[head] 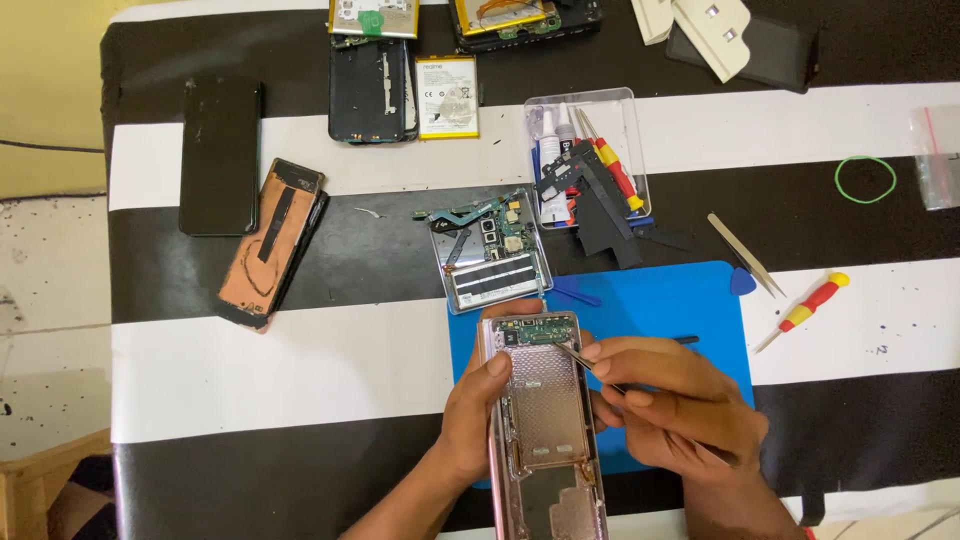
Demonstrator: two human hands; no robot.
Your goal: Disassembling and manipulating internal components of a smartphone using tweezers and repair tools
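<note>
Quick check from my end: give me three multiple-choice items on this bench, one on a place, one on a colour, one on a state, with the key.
1. Where does the green rubber band lie?
A. on the blue mat
B. far right, on the striped cloth
C. in the clear tray

2. What colour is the mat under the opened phone?
A. blue
B. red
C. grey

3. What does the right hand hold?
A. a screwdriver
B. nothing
C. tweezers

Key: B, it lies on the cloth's black stripe; A, blue shows around the phone; C, thin metal tips reach the phone's upper part, which the left hand steadies.
</note>
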